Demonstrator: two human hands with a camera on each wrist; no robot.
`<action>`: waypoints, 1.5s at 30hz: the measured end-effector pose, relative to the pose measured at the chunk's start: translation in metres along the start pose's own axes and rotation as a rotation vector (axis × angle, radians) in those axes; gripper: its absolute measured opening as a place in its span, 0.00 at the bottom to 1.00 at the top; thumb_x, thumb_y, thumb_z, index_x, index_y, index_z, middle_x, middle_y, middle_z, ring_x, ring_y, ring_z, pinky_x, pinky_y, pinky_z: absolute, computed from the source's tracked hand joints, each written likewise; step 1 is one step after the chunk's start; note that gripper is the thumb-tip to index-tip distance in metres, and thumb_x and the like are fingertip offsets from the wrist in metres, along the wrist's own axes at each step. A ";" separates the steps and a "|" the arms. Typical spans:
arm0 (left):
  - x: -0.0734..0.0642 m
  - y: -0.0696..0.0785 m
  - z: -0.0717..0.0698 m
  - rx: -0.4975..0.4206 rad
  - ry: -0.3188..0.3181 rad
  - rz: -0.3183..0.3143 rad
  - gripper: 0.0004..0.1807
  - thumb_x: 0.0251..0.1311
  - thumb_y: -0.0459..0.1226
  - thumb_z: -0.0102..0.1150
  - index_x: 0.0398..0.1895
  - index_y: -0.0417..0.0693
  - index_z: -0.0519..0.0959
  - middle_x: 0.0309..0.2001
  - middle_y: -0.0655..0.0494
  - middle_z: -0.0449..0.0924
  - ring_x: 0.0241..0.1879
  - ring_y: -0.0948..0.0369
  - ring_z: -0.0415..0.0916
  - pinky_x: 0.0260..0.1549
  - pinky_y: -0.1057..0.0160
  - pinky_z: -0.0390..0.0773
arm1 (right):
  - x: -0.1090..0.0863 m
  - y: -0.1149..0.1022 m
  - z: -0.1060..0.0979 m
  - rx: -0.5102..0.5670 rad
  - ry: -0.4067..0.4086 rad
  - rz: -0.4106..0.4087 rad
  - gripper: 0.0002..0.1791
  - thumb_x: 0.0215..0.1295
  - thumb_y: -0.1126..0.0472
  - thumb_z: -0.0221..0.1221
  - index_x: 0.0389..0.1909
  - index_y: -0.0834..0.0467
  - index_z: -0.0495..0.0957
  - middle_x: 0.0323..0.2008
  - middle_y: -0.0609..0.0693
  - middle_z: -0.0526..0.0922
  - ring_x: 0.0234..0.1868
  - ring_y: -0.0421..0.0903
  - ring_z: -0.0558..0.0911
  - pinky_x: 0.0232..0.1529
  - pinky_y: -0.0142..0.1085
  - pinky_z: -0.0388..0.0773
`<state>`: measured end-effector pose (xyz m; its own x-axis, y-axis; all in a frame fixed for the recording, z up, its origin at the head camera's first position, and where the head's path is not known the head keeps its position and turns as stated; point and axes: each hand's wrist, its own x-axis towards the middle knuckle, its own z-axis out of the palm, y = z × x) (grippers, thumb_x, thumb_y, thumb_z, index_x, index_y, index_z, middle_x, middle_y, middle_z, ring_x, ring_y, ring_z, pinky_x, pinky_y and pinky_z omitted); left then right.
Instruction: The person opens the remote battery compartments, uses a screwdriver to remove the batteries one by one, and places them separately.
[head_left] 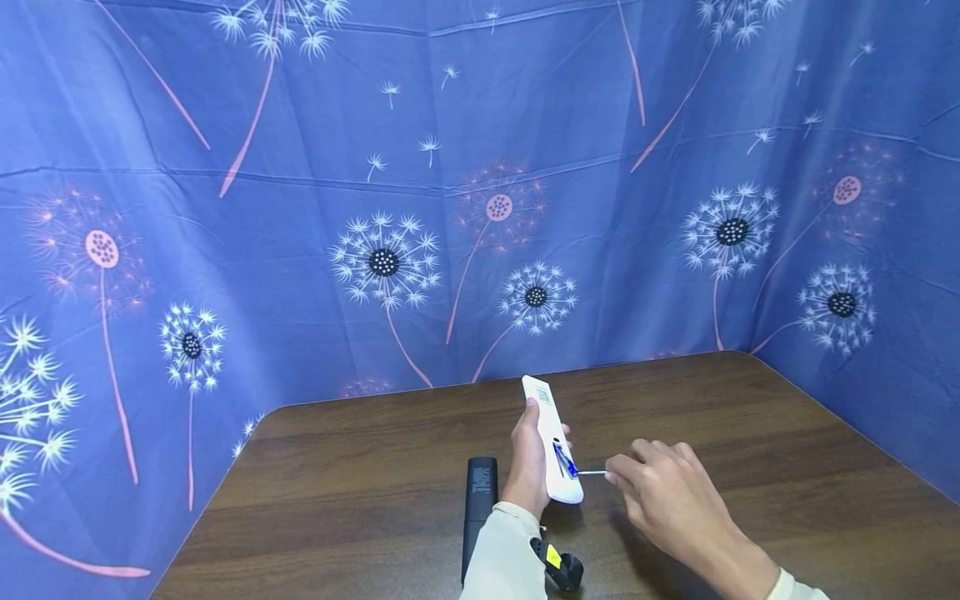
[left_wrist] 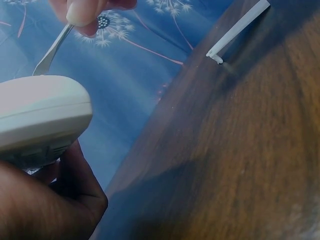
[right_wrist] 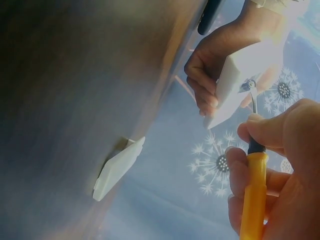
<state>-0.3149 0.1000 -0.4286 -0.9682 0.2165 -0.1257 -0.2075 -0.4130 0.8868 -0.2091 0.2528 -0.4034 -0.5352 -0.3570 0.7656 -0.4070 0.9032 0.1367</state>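
White remote point(head_left: 550, 427) lower ctr of the head view, tilted: slim, rounded ends, teal print nr the top, batt. compartment point(head_left: 564, 460) open w/ blue inside! L hand point(head_left: 528, 467) grips it; R hand point(head_left: 671, 500) pinches a yellow-handled screwdriver point(right_wrist: 255, 195), tip at the compartment. White cover point(right_wrist: 118, 170) on the table point(right_wrist: 65, 120), lower L of right-wrist view.

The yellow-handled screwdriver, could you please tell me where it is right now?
In the right wrist view, the yellow-handled screwdriver is right of centre, held in the right hand, its tip at the white device that the left hand holds.
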 end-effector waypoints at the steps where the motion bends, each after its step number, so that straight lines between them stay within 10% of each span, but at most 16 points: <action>1: 0.000 0.000 0.001 -0.003 0.001 0.001 0.40 0.73 0.62 0.38 0.77 0.45 0.56 0.47 0.40 0.77 0.40 0.50 0.75 0.36 0.58 0.70 | 0.000 0.000 0.000 -0.001 -0.004 0.006 0.07 0.58 0.53 0.58 0.26 0.49 0.82 0.22 0.41 0.70 0.22 0.43 0.73 0.27 0.41 0.66; 30: 0.002 -0.007 0.011 -0.025 0.067 0.030 0.36 0.75 0.57 0.41 0.73 0.39 0.61 0.46 0.36 0.78 0.40 0.47 0.76 0.36 0.59 0.73 | -0.005 0.014 -0.012 -0.027 -0.092 0.095 0.04 0.50 0.59 0.72 0.26 0.50 0.84 0.21 0.38 0.73 0.20 0.39 0.73 0.22 0.39 0.68; 45: -0.001 -0.016 0.011 0.103 0.028 0.040 0.29 0.76 0.52 0.44 0.64 0.36 0.68 0.42 0.39 0.80 0.37 0.49 0.79 0.36 0.58 0.77 | -0.019 0.018 -0.018 0.002 -0.208 0.208 0.08 0.51 0.59 0.73 0.26 0.44 0.83 0.22 0.32 0.71 0.18 0.35 0.69 0.20 0.38 0.68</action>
<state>-0.3094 0.1164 -0.4378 -0.9791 0.1767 -0.1007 -0.1550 -0.3277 0.9320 -0.1927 0.2801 -0.4041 -0.7477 -0.2058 0.6314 -0.2738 0.9617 -0.0107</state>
